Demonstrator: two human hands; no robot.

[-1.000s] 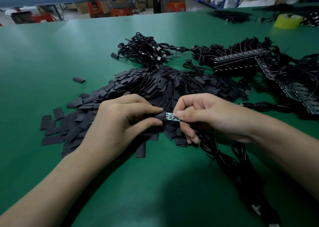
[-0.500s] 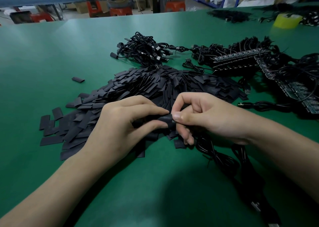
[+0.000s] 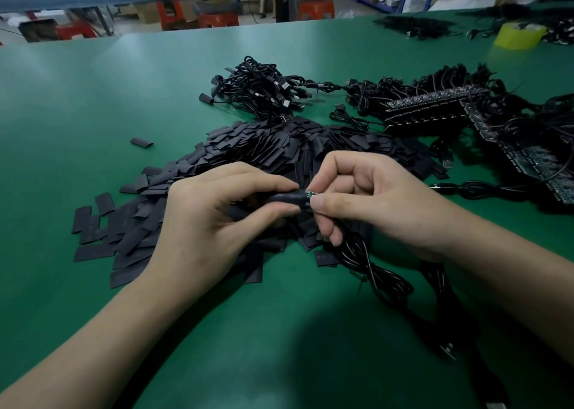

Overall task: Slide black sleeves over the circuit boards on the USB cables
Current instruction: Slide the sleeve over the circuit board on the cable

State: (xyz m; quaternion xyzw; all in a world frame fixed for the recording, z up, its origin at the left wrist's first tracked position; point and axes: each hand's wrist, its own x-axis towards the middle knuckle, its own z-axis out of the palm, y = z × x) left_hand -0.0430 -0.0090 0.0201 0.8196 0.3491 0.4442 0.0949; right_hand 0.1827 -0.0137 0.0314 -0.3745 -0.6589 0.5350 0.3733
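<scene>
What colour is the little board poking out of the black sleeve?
It is green; the tiny flat circuit board shows best in the head view.

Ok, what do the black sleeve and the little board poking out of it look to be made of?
The sleeve seems thin, matte black flexible plastic tubing, possibly heat-shrink; the spare ones in the pile lie pressed flat. The board: rigid green laminate with shiny metal spots, like a printed circuit board; too small to say more.
</scene>
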